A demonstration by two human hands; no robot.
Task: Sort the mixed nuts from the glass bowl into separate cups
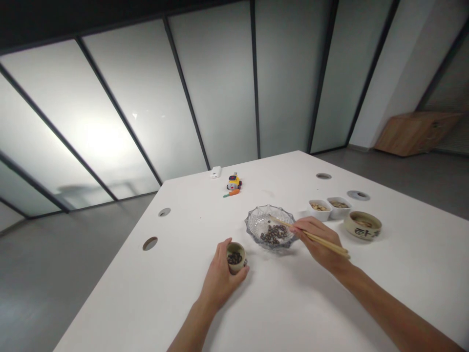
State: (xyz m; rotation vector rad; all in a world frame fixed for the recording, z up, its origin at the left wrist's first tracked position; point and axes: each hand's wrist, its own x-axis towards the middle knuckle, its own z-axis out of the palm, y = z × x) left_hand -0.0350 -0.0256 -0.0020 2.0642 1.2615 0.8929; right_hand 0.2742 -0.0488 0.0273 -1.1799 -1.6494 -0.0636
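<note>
My left hand (222, 274) is wrapped round a small beige cup (242, 266) that stands on the white table and holds dark beans. In my right hand (318, 239) is a pair of wooden chopsticks (326, 243), their tips reaching over a clear glass bowl (252, 226). Dark beans (274, 233) lie in the lower part of that bowl. Whether the tips grip a bean is too small to tell. The glass bowl sits between my two hands, a little farther off than the cup.
Right of the glass bowl are two white dishes (320, 215) with pale pieces and a beige bowl (353, 230) with dark markings. Behind it lie a toy carrot (233, 193), a yellow toy vehicle (234, 182) and a white object (216, 172). The table (176, 274) has round holes.
</note>
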